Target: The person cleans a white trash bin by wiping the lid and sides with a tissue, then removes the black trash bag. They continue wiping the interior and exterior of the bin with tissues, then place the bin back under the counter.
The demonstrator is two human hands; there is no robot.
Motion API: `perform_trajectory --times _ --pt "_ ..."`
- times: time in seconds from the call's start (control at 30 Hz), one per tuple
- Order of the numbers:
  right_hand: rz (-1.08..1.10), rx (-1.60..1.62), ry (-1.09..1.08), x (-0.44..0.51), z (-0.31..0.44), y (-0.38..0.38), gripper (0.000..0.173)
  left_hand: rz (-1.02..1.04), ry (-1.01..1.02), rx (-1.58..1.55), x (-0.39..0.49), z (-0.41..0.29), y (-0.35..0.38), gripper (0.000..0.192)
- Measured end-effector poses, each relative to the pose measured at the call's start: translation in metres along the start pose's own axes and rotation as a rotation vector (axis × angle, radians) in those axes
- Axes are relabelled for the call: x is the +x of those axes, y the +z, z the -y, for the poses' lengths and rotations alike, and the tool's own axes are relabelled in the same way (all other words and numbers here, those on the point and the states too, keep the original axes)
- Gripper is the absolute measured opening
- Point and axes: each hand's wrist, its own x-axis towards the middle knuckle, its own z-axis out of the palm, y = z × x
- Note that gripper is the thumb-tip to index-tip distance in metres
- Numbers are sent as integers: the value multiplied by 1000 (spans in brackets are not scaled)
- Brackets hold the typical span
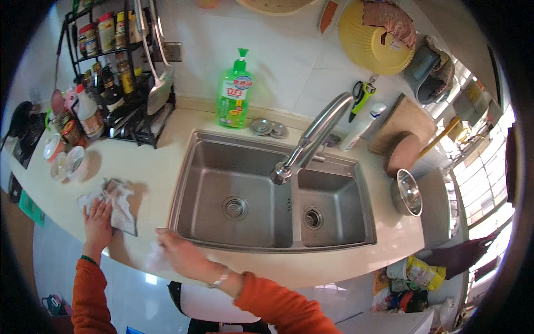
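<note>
On the left part of the cream countertop (162,163), my left hand (98,223) presses a crumpled white cloth with a dark edge (124,208) against the surface, fingers over its near side. My right hand (183,255) is at the counter's front edge, just off the near left corner of the stainless steel double-bowl sink (208,171). It is closed around a pale, thin white item (157,258), too blurred to tell whether cloth or paper. Both sink bowls show their drains, and the pull-down faucet (325,121) reaches over the divider.
Behind the sink stand a green dish soap pump bottle (233,98) and two metal drain strainers (269,127). A black spice rack (121,83) and small bowls (69,163) occupy the left. At right are a steel bowl (406,196), cutting boards (402,125) and a white bottle (363,127).
</note>
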Motion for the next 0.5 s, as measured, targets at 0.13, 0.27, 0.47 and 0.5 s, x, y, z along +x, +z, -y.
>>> perform_trajectory --times 0.13,0.27,0.47,0.5 --pt "-543 -85 276 -85 -42 -131 25 -213 126 -164 -5 -48 -11 46" --pt "-1300 -262 181 -115 -116 -310 21 -105 353 -621 -50 -163 -23 44" --pt "-1092 -929 317 -71 -241 -481 43 -19 355 -527 -52 -236 -30 54" --pt "-936 -890 445 -67 -257 -500 46 -40 315 -577 -53 -234 -31 54"
